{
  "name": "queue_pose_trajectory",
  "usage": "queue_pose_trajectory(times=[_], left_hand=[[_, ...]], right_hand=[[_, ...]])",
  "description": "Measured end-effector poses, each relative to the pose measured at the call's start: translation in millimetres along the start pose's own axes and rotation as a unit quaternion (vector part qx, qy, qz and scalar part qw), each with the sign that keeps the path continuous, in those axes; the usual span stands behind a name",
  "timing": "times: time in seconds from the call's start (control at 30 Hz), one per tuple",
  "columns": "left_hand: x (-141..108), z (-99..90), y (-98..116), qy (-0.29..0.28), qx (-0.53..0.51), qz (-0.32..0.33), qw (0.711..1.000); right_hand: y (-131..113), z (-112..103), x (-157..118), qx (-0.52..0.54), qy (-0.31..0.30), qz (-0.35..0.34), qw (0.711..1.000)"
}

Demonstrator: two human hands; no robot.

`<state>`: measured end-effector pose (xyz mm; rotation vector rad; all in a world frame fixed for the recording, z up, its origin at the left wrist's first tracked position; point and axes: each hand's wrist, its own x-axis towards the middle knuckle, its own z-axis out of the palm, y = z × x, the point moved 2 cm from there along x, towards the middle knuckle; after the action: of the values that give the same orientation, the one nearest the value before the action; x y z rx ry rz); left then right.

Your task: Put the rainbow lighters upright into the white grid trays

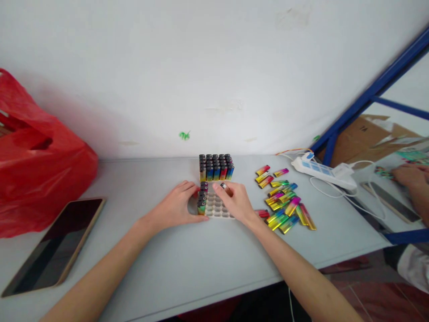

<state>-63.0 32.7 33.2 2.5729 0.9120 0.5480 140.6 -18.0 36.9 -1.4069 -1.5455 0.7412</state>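
A pale tray (217,210) with rows of round-edged holes lies in the middle of the table. Several lighters (202,199) stand upright in its left column. My left hand (177,203) curves around the tray's left side, thumb at the near corner and fingers by the far end, holding it. Between the thumb and fingers of my right hand (237,201), above the tray's right part, is a lighter (227,189) with its metal top showing; the hand hides most of it. Right behind the tray stands a block of upright lighters (216,167) with black tops and coloured bodies.
Loose shiny lighters (281,201) lie scattered to the right. Beyond them are a white power strip (323,172) with cables and a blue metal frame (351,107). A tablet (55,246) and a red plastic bag (43,156) occupy the left. Another person's hand (414,179) shows at far right.
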Motion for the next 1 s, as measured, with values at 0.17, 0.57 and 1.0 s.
queue_pose_trajectory(times=[0.17,0.57,1.0], left_hand=[[-0.7,1.3,-1.0,-0.009,0.010,0.000,1.000],[0.8,0.0,1.8,-0.017,0.012,-0.008,1.000],[0.0,0.0,1.5,-0.006,0.015,0.001,1.000]], right_hand=[[-2.0,-0.1,-1.8,-0.035,0.010,-0.021,0.999],[-4.1,0.3,-1.4,-0.057,-0.013,-0.046,0.997],[0.1,1.4,-0.6,-0.061,-0.018,-0.040,0.997]])
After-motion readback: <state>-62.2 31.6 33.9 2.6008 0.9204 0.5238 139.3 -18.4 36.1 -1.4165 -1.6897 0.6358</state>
